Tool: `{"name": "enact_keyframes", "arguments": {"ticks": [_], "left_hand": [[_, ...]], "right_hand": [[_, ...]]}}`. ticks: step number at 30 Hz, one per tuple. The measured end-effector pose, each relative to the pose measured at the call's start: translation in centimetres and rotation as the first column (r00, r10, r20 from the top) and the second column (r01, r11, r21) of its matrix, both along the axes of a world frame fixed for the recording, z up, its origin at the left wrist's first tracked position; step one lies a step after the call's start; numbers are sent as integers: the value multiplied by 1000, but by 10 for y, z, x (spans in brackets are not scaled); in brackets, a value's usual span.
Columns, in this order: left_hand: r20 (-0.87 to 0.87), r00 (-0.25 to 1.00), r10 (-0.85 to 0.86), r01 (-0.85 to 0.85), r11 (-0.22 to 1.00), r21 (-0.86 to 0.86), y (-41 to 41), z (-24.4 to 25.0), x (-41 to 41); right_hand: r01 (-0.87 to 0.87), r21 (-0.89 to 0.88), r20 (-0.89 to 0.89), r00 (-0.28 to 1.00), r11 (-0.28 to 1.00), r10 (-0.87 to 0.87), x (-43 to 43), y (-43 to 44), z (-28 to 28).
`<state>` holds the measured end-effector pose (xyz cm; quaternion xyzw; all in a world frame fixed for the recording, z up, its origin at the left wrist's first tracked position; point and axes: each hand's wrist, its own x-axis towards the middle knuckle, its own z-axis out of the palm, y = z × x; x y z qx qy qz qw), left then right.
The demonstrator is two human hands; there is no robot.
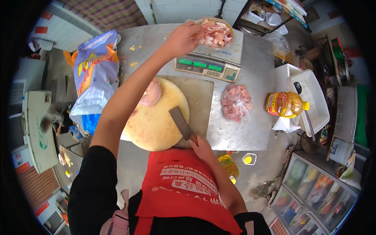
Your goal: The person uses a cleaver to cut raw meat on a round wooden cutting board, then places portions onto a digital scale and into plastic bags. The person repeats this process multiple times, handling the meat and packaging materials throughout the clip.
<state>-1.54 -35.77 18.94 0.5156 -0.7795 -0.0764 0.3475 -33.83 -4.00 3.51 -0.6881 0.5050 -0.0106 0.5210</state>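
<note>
My right hand (202,147) grips the wooden handle of a cleaver (180,122), whose dark blade rests across the right side of a round chopping board (158,123). A pale piece of raw meat (152,93) lies on the board, partly hidden by my left forearm. That arm stretches forward, and my left hand (186,38) is at the left rim of a bowl of cut raw meat (216,33). Its fingers are curled; whether they hold the rim or a piece cannot be made out. The bowl stands on a digital scale (208,66) with lit green displays.
A tied clear bag of meat (236,102) lies on the metal table (255,58). At left stands a large printed sack (95,64). An oil bottle (286,104) and a white tub (318,108) are at right. Further left, a person (55,116) bends over; a glass-doored cabinet (317,188) stands lower right.
</note>
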Motion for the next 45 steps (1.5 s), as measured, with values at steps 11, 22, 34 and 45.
{"name": "enact_keyframes", "arguments": {"ticks": [11,22,34,45], "left_hand": [[179,984,-19,-25,970,242,-165,-77,-40],[-101,992,71,-70,998,6,-44,-22,46],[324,767,554,-630,745,217,423,-177,129],[168,743,648,-651,642,405,458,-179,138]], "right_hand": [[77,54,6,997,996,-77,-1,20,9],[87,68,38,995,994,-90,-3,24,-1],[75,-104,-127,988,992,-88,18,45,15],[44,-243,-70,996,969,-62,73,58,36]]}}
